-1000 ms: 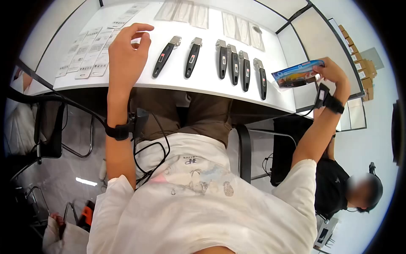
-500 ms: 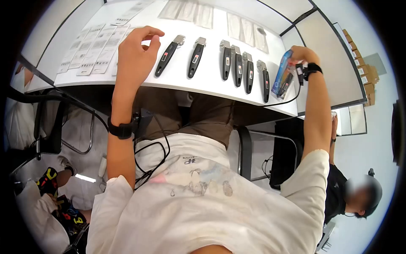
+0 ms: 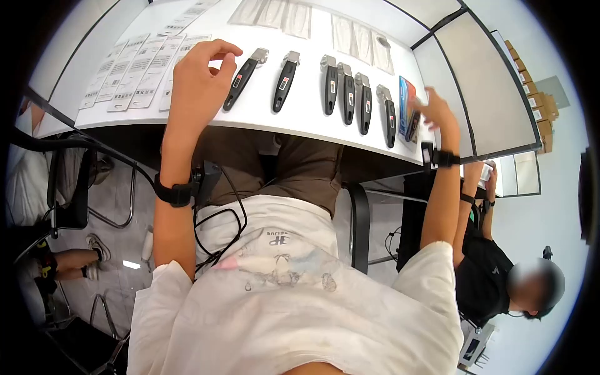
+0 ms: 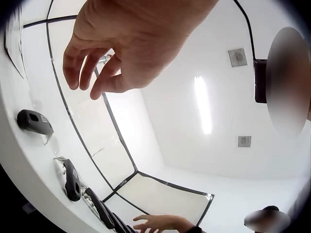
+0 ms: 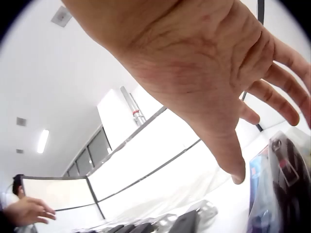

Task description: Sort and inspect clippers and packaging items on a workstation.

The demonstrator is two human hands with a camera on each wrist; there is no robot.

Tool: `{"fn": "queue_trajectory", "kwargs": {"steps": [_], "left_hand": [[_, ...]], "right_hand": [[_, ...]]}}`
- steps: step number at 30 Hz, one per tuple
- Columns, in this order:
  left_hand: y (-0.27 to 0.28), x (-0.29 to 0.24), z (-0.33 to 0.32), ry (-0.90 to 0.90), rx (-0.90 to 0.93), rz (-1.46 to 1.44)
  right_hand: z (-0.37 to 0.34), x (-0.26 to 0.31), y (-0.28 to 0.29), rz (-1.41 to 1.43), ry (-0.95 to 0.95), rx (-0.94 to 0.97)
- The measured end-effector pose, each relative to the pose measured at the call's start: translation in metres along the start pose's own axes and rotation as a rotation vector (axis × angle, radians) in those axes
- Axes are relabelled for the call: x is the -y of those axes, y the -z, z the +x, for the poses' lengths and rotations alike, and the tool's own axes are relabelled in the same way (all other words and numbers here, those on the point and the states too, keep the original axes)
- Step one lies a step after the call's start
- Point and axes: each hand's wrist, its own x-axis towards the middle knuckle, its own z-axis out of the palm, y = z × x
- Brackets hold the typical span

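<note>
Above the white tabletop [image 3: 306, 122], with the left hand [image 3: 199, 82] empty and loosely bent near the leftmost tool [image 3: 240, 82] and the right hand [image 3: 442, 114] empty, fingers spread, just beside the blue packet [image 3: 404, 100] near the front right corner, perhaps at risk of knocking it off through a low sweep.

On our white table [image 3: 306, 87] we have six black-handled tools [image 3: 330, 90], printed cards [image 3: 147, 69] leftward, clear plastic sleeves [image 3: 297, 22] behind, and a blue packet [image 3: 404, 100] rightward.
</note>
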Motion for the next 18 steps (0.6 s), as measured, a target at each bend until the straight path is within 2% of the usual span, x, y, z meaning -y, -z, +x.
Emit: {"fn": "queue_trajectory", "kwargs": {"steps": [4, 5, 7, 11, 13, 18], "left_hand": [[0.001, -0.001, 0.0, 0.007, -0.004, -0.013], [0.001, -0.002, 0.0, 0.012, 0.0, -0.029], [-0.001, -0.003, 0.001, 0.014, 0.014, -0.003], [-0.002, -0.004, -0.001, 0.009, 0.012, -0.01], [-0.001, -0.003, -0.002, 0.007, -0.001, -0.014], [0.004, -0.001, -0.001, 0.009, -0.012, -0.001]], "right_hand": [[-0.05, -0.002, -0.014, 0.018, 0.075, 0.016], [-0.06, 0.003, -0.014, 0.098, 0.042, 0.061], [-0.045, -0.017, -0.044, 0.051, 0.151, -0.151], [-0.032, -0.034, -0.046, 0.155, 0.156, -0.143], [-0.037, -0.023, -0.036, 0.228, 0.062, -0.105], [-0.052, -0.02, -0.027, 0.296, 0.081, -0.105]]}}
